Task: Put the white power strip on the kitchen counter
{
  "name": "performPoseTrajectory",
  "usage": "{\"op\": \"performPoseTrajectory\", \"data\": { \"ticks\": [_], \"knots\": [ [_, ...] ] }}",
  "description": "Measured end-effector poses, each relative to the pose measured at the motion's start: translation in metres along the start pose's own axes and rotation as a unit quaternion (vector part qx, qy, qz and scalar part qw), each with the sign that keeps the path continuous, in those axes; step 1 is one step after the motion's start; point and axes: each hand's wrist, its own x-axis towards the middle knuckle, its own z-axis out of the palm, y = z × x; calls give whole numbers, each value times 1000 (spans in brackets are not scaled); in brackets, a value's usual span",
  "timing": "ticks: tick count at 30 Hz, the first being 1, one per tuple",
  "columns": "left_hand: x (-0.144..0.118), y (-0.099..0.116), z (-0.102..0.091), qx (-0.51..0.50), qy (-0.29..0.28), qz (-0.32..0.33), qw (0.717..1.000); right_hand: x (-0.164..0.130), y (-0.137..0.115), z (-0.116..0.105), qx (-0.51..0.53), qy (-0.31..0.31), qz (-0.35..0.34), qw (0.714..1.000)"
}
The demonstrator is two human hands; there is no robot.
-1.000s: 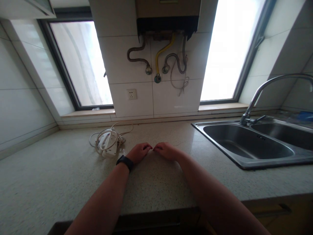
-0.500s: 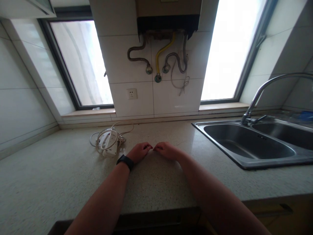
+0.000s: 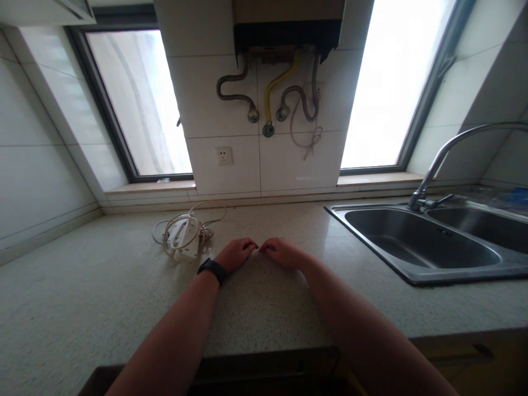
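My left hand (image 3: pixel 236 254) rests palm down on the speckled countertop (image 3: pixel 94 297), fingers curled, with a black watch on its wrist. My right hand (image 3: pixel 281 252) rests the same way just to its right, and the fingertips of both nearly touch. Neither hand holds anything. A white power strip (image 3: pixel 185 238) with its coiled cord lies on the counter a little left of my left hand.
A steel double sink (image 3: pixel 421 243) with a curved faucet (image 3: pixel 445 157) is set into the counter at the right. A wall socket (image 3: pixel 223 156) and the pipes of a water heater (image 3: pixel 284 27) are on the tiled wall ahead. Windows flank the wall.
Both hands stay in place on the counter. The view has shifted slightly, so everything sits a little higher in the frame.
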Motion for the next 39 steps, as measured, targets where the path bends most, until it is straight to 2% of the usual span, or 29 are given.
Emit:
{"op": "performPoseTrajectory", "data": {
  "ticks": [29, 39],
  "knots": [
    [1, -8, -1, 15, -9, 15, 1000, 3, -3, 1, -17, -19, 6, 1000],
    [0, -2, -2, 26, -10, 12, 1000, 3, -3, 1, -16, -18, 7, 1000]
  ]
}}
